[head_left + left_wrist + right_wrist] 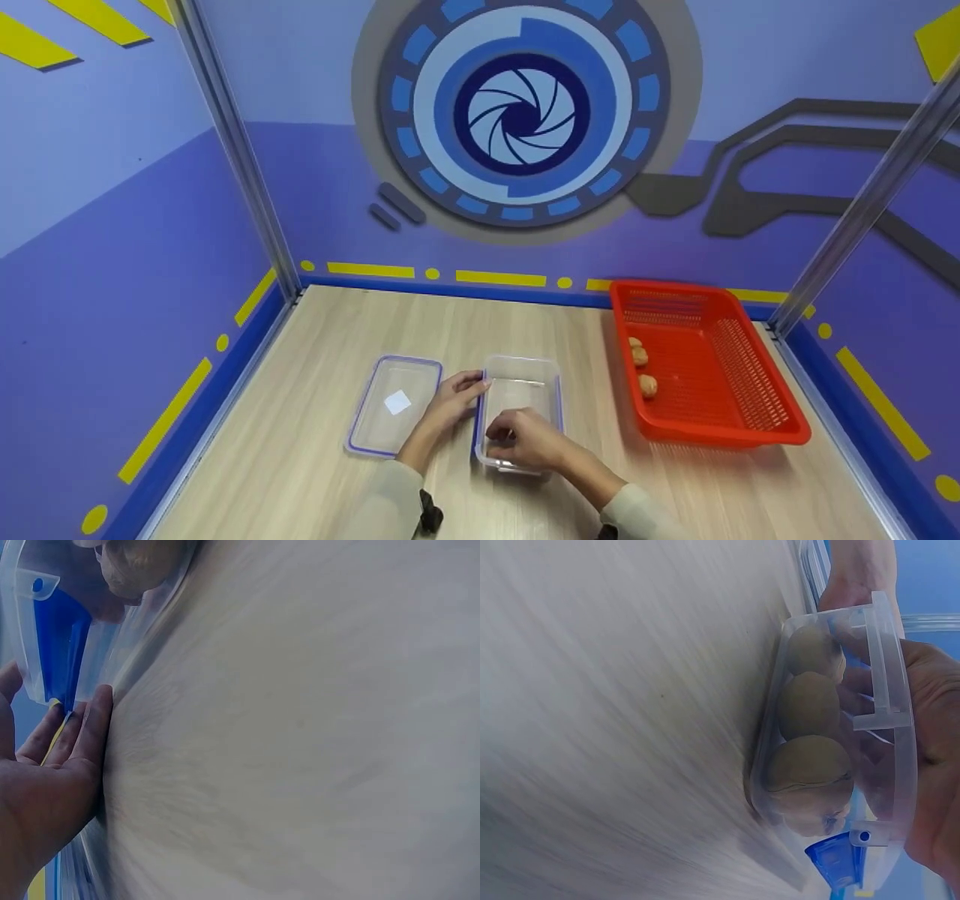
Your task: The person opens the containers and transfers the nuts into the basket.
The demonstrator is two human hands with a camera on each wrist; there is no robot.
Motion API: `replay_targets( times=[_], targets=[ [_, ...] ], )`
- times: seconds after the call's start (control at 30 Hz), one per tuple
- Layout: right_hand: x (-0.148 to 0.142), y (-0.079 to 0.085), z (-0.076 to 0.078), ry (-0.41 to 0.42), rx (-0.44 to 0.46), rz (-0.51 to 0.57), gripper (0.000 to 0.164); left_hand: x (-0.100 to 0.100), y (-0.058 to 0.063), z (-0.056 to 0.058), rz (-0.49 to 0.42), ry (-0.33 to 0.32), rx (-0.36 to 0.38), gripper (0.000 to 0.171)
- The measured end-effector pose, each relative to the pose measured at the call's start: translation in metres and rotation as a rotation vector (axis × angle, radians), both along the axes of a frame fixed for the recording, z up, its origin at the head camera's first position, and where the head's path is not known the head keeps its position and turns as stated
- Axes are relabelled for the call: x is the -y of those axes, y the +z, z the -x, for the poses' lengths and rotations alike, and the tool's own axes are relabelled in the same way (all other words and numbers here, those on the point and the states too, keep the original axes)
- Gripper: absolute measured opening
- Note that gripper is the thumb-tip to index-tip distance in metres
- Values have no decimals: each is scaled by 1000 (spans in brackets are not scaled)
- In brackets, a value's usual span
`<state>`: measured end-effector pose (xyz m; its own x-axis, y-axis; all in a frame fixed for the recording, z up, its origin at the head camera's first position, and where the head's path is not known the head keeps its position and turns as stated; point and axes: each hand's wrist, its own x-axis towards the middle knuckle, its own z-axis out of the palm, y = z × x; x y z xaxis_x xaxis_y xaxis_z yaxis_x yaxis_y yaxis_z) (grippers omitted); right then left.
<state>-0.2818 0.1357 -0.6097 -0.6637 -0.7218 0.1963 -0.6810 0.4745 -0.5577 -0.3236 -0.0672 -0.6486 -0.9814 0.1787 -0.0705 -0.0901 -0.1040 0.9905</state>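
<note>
A clear plastic food box (pixel 522 367) with blue latches stands on the table. Its long left side is steadied by my left hand (pixel 452 401), whose fairly straight fingers touch the blue latch (pixel 61 645) in the left wrist view. My right hand (pixel 531 439) reaches down into the near part of the box with bent fingers. Several walnuts (pixel 810 769) lie along the box floor in the right wrist view. The right fingers (pixel 855 679) are right beside them; whether they grip one is blurred by the box wall. Another view of a walnut (pixel 139 566) comes from the left wrist.
A clear lid (pixel 375 420) with a purple-blue seal and a white label lies left of the box. To the right stands a red basket (pixel 720 435) with several walnuts (pixel 647 386) along its left side. Blue panels (pixel 315 195) border the wooden table (pixel 300 480).
</note>
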Motion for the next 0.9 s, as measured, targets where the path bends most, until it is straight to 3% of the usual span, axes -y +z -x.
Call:
replay_targets(
  times=[0.57,0.9],
  targets=[
    [-1,1,2,23,19,-5,6,-1,1,-1,8,20,9,52],
    [0,-1,-3,-13,-79,33,5,-1,-1,0,-3,8,13,56]
  ],
)
